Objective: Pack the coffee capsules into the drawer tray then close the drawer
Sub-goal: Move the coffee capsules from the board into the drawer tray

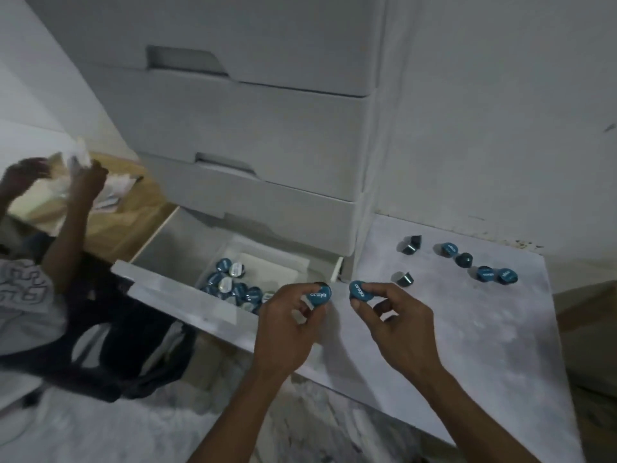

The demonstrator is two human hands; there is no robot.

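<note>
The left hand (287, 324) pinches a teal capsule (319, 295) by its rim, and the right hand (395, 324) pinches a second capsule (360, 291). Both lids carry white lettering too blurred to read. Just left, the open bottom drawer (187, 305) holds a tray (267, 262) with a heap of capsules (232, 285). Far right, loose capsules (480, 265) lie scattered on the pale countertop (467, 329).

Left hand (290, 324) pinching a blue capsule (319, 294); right hand (397, 324) pinching another capsule (361, 291). Open drawer (187, 305) at nine o'clock, piled capsules (233, 285) inside. Loose capsules (480, 262) on tabletop (484, 329) at two o'clock.
</note>
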